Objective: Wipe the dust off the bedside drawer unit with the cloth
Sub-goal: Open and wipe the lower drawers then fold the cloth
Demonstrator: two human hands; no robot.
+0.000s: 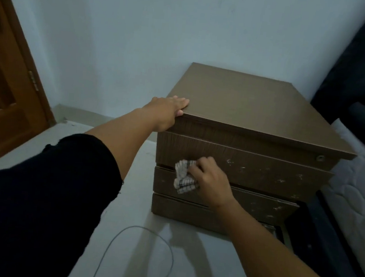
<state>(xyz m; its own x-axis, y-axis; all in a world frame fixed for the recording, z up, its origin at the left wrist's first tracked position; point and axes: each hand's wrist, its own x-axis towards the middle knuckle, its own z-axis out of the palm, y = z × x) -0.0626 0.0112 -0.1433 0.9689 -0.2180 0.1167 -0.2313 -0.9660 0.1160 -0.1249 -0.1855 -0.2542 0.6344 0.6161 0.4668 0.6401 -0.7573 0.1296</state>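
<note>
A brown wooden bedside drawer unit (257, 105) stands on the floor against the pale wall, with three drawer fronts facing me. My left hand (167, 110) grips the front left corner of its top, fingers lying flat on the top surface. My right hand (208, 180) presses a crumpled grey-white checked cloth (183, 176) against the left part of the drawer fronts, across the gap between the top and middle drawers. Pale scuff marks speckle the right side of the drawer fronts.
A bed with a white quilted mattress (358, 187) and dark frame stands close to the right of the unit. A thin grey cable (147, 230) loops on the floor in front. A brown wooden door (9, 92) is at the far left.
</note>
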